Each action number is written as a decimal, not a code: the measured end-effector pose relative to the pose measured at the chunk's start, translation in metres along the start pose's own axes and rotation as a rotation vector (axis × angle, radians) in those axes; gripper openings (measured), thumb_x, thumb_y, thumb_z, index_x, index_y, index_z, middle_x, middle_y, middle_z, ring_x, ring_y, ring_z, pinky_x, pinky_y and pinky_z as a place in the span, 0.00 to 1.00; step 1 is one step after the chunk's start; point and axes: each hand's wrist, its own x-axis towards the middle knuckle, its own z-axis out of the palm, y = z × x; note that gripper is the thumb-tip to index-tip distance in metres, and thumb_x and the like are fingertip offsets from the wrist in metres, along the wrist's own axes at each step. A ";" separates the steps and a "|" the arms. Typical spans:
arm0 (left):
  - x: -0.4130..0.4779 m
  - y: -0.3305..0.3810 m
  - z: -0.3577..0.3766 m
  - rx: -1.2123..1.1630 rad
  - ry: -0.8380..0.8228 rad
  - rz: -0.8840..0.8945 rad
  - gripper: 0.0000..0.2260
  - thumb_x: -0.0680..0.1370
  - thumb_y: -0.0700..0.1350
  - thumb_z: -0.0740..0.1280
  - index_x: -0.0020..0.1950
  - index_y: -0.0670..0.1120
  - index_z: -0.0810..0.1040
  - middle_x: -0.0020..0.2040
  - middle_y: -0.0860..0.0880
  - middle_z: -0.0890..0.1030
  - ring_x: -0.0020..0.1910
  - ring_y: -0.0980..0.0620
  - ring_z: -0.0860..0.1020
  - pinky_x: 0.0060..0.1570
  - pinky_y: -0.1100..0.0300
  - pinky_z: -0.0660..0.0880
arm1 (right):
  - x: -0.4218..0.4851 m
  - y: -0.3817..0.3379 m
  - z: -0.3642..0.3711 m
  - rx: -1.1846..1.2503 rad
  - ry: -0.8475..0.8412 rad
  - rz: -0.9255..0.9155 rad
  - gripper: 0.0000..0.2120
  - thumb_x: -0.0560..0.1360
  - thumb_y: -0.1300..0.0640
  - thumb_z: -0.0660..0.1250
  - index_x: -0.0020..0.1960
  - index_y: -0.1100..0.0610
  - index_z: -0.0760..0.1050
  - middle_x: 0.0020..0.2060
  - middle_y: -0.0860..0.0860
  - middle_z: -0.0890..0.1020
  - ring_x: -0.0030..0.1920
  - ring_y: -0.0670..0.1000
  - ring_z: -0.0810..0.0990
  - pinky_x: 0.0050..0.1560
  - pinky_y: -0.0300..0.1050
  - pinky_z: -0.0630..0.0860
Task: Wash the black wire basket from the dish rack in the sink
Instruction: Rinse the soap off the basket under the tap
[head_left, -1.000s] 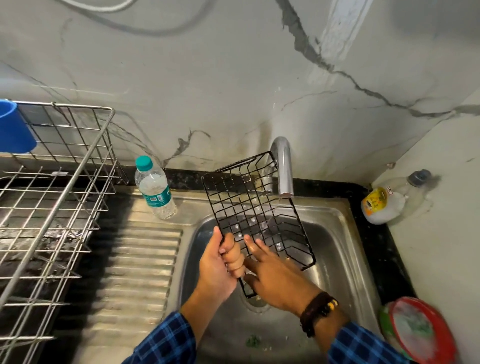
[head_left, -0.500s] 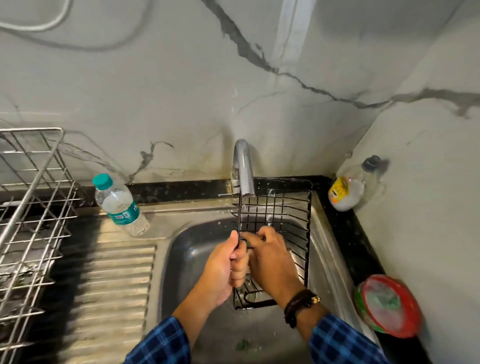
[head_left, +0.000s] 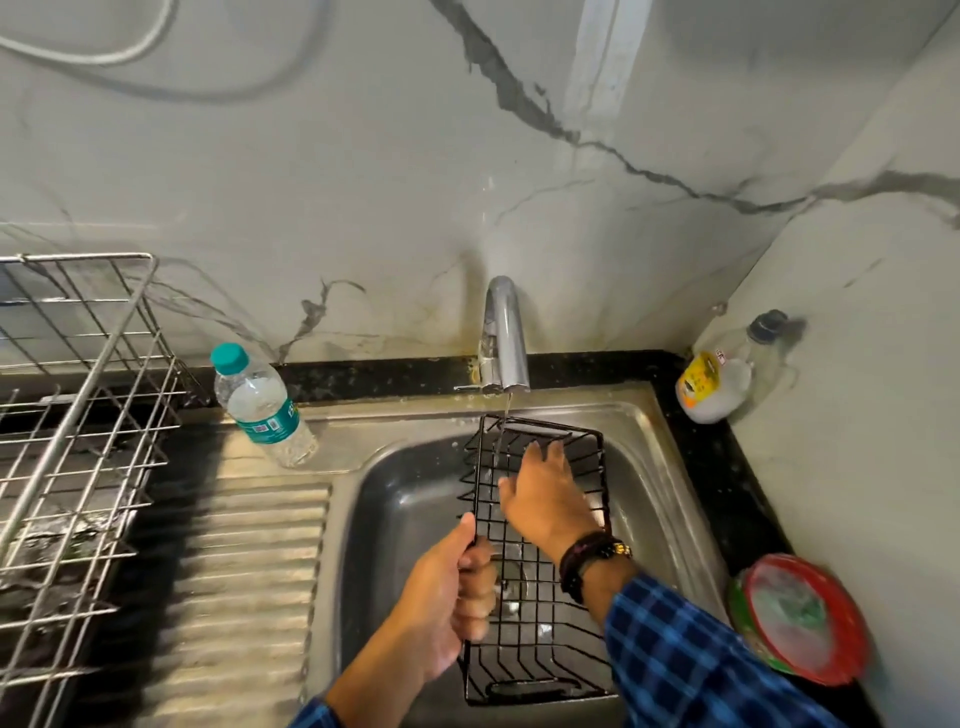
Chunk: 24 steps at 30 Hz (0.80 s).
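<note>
Black wire basket is being held in the sink, under the tap's thin stream. Left hand is clamping curled fingers round its left rim; right hand is lying inside it, fingers straight and spread.

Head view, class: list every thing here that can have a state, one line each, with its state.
tap, running.
black wire basket, held over the sink, far end under the tap.
left hand, grips the basket's left rim.
right hand, fingers spread, resting on the basket's wires.
water bottle, cap on.
corner bottle, cap on.
</note>
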 end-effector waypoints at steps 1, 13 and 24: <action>0.000 0.000 0.000 -0.021 0.008 -0.013 0.23 0.83 0.60 0.55 0.31 0.52 0.60 0.30 0.53 0.53 0.26 0.55 0.51 0.24 0.64 0.49 | -0.001 -0.001 0.005 0.008 -0.065 0.007 0.32 0.82 0.49 0.60 0.80 0.62 0.52 0.78 0.66 0.51 0.77 0.64 0.58 0.75 0.57 0.65; 0.002 -0.014 -0.001 -0.076 0.023 -0.081 0.24 0.83 0.61 0.55 0.31 0.51 0.58 0.29 0.54 0.52 0.25 0.55 0.49 0.24 0.66 0.47 | 0.019 0.019 0.000 1.156 -0.099 0.448 0.07 0.80 0.61 0.63 0.45 0.61 0.79 0.38 0.55 0.81 0.40 0.51 0.79 0.45 0.46 0.77; 0.001 -0.008 0.012 -0.032 0.007 -0.084 0.24 0.84 0.61 0.54 0.31 0.51 0.59 0.30 0.54 0.53 0.27 0.55 0.50 0.23 0.64 0.49 | 0.022 -0.001 0.012 0.487 -0.096 0.003 0.11 0.76 0.62 0.60 0.46 0.53 0.80 0.45 0.46 0.83 0.47 0.49 0.82 0.48 0.45 0.78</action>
